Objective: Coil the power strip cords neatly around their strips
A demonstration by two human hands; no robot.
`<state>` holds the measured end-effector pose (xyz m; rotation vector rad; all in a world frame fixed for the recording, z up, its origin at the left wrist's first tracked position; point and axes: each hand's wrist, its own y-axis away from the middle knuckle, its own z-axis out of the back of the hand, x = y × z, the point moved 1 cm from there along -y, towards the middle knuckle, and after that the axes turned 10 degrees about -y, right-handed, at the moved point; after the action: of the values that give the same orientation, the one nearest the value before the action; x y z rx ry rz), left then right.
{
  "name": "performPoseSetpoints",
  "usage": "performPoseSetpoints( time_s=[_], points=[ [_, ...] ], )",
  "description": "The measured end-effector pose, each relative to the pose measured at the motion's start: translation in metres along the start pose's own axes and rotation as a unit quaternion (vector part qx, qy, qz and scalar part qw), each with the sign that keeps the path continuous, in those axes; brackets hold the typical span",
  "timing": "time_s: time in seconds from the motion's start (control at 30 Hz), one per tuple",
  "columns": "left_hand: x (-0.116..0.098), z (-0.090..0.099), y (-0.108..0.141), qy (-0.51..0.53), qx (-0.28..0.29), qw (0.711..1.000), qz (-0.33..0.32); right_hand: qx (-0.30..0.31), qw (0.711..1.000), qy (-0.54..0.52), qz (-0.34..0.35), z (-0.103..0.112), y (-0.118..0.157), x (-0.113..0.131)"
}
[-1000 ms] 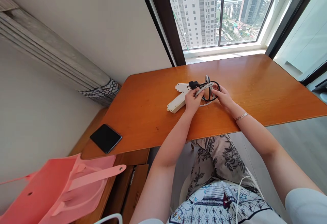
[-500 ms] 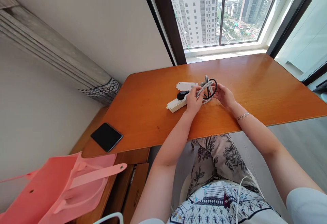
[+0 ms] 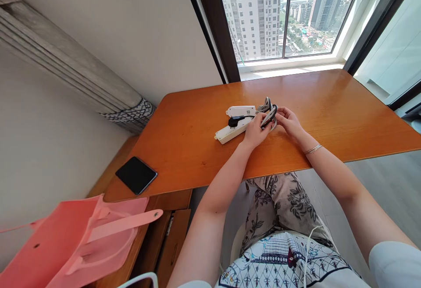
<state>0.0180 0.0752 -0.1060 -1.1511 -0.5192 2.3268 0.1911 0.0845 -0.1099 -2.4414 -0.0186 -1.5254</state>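
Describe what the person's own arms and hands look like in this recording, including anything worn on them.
Both hands are ungloved. The right hand has a thin, silvery bracelet of several fine strands at its wrist; none shows at the wrist of the left hand. The forearms are uncovered. A pale, plain sleeve covers the upper right arm, and the edge of a similar one shows on the left.

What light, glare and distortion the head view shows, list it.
Head view: daylight enters through the window, with bright streaks on the sill and a pale sheen on the table; the left wall is dimmer; the arms look stretched, wide-angle style; individual strands of the cables are hard to separate.
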Motion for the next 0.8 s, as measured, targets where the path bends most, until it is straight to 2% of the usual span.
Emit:
performPoseSetpoints(
  time_s=[0.3,0.53,0.63,0.8],
  points=[
    [-0.001,0.002,-0.002,0.02,-0.047,0.999,-0.015,0.056,0.996,0.065,0.019,-0.005,0.001,0.003],
    [0.011,0.007,-0.012,0.104,-0.171,0.976,0.086,0.073,0.963,0.253,0.065,-0.003,0.002,0.006],
    [0.018,0.009,-0.017,0.178,-0.213,0.952,0.132,0.09,0.948,0.297,0.073,-0.007,0.005,0.01],
    [0.018,0.022,-0.026,0.324,-0.294,0.872,0.218,0.114,0.948,0.283,0.092,-0.018,0.01,0.017]
  ],
)
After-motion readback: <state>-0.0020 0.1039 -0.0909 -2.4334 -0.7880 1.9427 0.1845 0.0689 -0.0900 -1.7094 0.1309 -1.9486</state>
